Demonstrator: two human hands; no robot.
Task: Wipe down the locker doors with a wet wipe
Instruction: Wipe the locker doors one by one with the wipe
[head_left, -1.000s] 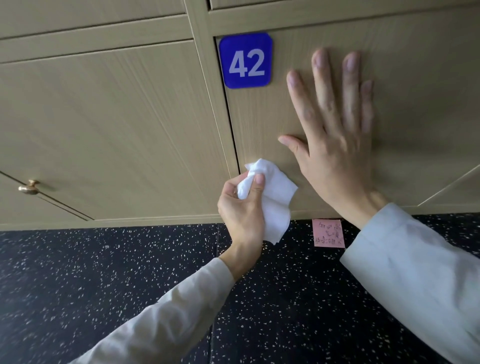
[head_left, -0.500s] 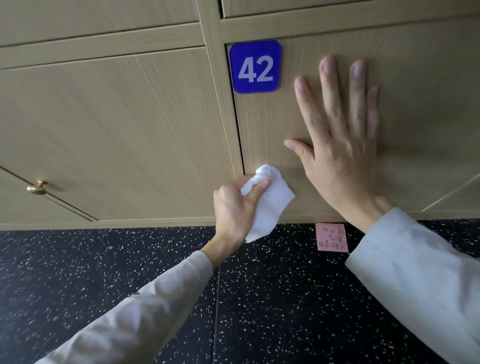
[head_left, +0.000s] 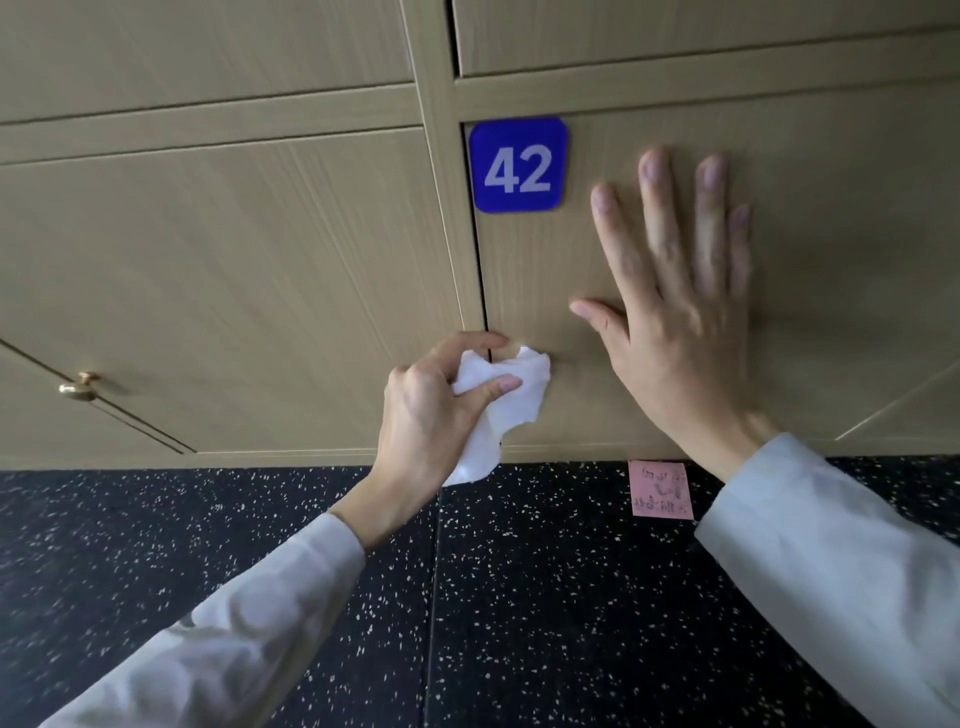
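Observation:
The light wood locker door carries a blue plate marked 42 at its upper left corner. My left hand grips a crumpled white wet wipe and holds it against the door's lower left edge, over the dark gap beside the frame. My right hand lies flat on the same door with its fingers spread and straight, pressing it, to the right of the wipe. Both arms wear pale sleeves.
A neighbouring locker door fills the left side, and a brass knob sits on another door at the far left. Below the lockers runs black speckled flooring. A pink sticky note lies there near my right wrist.
My left hand has turned and shifted slightly left, bringing the wipe onto the gap at the door's left edge. My right hand stays flat on the door.

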